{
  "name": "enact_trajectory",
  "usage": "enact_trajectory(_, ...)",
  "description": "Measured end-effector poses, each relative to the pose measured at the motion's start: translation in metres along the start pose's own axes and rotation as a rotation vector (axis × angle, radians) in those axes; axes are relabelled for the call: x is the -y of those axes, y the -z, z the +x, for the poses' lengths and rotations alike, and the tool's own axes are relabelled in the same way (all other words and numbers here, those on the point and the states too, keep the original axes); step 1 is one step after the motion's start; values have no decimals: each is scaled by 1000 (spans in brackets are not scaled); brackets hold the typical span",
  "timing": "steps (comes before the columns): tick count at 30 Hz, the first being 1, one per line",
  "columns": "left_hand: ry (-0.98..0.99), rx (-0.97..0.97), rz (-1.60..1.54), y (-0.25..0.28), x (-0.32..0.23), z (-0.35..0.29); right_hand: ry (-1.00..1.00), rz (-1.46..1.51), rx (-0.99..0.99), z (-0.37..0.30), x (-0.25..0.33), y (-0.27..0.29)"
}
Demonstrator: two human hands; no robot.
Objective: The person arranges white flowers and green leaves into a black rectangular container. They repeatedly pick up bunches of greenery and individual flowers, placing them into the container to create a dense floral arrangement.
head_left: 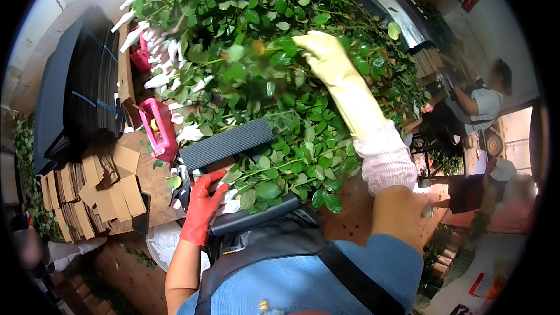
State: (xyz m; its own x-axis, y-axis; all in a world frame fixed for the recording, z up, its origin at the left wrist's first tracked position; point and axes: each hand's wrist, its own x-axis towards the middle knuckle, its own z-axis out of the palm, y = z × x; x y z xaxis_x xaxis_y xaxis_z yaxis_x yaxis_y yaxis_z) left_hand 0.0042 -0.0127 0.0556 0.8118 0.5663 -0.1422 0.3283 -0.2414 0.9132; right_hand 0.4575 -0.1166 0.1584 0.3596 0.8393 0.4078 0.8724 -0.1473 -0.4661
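My right hand (324,61), in a long yellow rubber glove, reaches over the pile of leafy rose stems (291,6). Its fingers are closed around one long rose stem (233,55), which points left; motion blurs its leaves. My left hand (204,207), in a red rubber glove, is low in front of me. Its bent fingers grip white-wrapped rose heads (231,203) at the left end of a small bunch. That bunch lies between a dark ribbed board (227,143) and a dark padded edge (256,214) against my body.
A pink plastic holder (160,131) stands left of the stems. Farther left are stacked dark cardboard sheets (76,93) and folded brown cardboard pieces (96,189) on a wooden table (166,207). Another person (484,105) works at the right, with more people beyond.
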Motion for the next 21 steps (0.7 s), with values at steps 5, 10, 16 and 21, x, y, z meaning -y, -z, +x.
enact_trajectory(5,119,-35,-161,-2,-8,-4,204,-21,-60,-52,56,64)
enact_trajectory(10,12,-80,-47,1,17,1,-616,587,223,-140,61,56)
enact_trajectory(16,20,-87,-175,-2,5,-2,-1110,514,400,-171,41,22)
enact_trajectory(21,-38,-31,35,7,-14,0,-402,-665,1330,-77,61,30)
